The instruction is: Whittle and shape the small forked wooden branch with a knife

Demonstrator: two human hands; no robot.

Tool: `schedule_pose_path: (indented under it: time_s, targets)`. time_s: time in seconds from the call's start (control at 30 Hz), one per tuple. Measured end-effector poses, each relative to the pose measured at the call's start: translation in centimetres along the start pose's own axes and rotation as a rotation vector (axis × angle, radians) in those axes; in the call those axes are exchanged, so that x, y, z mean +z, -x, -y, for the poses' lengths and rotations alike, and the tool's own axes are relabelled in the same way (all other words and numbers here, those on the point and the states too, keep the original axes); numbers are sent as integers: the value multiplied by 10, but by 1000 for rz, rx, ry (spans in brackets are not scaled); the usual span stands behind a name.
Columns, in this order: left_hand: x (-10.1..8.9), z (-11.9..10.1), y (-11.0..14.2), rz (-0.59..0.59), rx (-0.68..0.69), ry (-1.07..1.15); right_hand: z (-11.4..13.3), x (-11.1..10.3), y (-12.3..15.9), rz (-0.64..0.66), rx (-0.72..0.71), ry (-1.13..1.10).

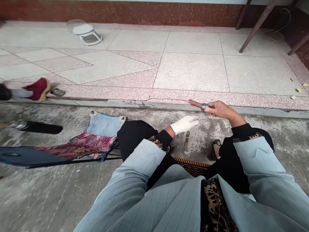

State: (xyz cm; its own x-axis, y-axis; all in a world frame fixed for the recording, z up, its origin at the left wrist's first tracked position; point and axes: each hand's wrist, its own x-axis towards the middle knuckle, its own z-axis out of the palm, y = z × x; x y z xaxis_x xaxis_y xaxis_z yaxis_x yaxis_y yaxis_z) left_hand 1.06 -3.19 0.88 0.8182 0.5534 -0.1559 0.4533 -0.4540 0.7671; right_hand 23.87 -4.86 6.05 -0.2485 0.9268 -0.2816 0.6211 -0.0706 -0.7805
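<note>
My right hand (220, 110) is bare and closed around a short brown wooden stick (195, 103). Silvery wire (204, 106) is wound in a coil round the stick just in front of my fingers. My left hand (184, 125), in a white knitted glove, reaches out below and left of the stick, apart from it. Its fingers look stretched out, with nothing visible in them. Under the glove, a short wooden peg (186, 141) with a band near its top is on the concrete between my knees; I cannot tell whether it stands or lies.
A raised tiled step (193, 71) runs across in front of me. To my left is a folding chair (84, 145) with a patchwork seat. Beyond it are a blade-like tool (43, 127), another person's red shoe (38, 89) and a metal object (58, 92). A white stool (87, 32) stands behind.
</note>
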Motion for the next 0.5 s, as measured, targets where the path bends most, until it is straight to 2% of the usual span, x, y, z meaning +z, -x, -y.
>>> schedule_pose_path:
  time_s: [0.2,0.3,0.37,0.43,0.5]
  targets:
    - [10,9,-7,17,30,-174,-2,10,-6,-97,-38,261]
    - [17,8,-7,19,-17,-284,-3,21,-11,-120,35,402]
    - [19,6,-4,48,22,-299,-6,29,-14,-111,90,533]
    - [16,2,1,91,55,-210,-10,36,-16,-18,126,641]
    - [9,-3,8,76,57,-194,-14,40,-15,198,162,672]
